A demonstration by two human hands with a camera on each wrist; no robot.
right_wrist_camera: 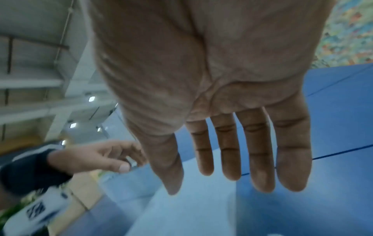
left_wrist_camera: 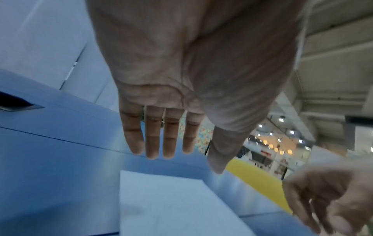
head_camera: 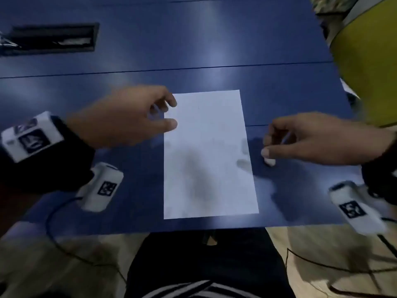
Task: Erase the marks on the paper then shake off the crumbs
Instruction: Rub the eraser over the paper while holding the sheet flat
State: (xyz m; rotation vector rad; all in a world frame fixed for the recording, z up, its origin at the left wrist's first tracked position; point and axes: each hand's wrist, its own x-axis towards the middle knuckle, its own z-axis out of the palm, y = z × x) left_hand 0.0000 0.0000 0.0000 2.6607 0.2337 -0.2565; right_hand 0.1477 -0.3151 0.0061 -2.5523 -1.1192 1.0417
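Observation:
A white sheet of paper [head_camera: 208,155] lies flat on the blue table [head_camera: 107,168], close to the near edge; it looks blank apart from soft grey shadows. My left hand [head_camera: 169,112] hovers over the sheet's upper left corner with loose fingers and holds nothing. In the left wrist view that hand [left_wrist_camera: 185,162] hangs above the paper [left_wrist_camera: 171,204] with straight fingers. My right hand [head_camera: 266,146] floats just right of the sheet, empty. A small white eraser [head_camera: 269,161] lies on the table under its thumb. The right wrist view shows the right hand [right_wrist_camera: 189,182] with fingers spread straight.
A black recessed slot [head_camera: 53,38] sits in the table at the far left. A yellow-green object [head_camera: 369,72] stands off the table's right side. White camera units [head_camera: 101,186] [head_camera: 356,207] hang under both wrists, with cables trailing over the near edge.

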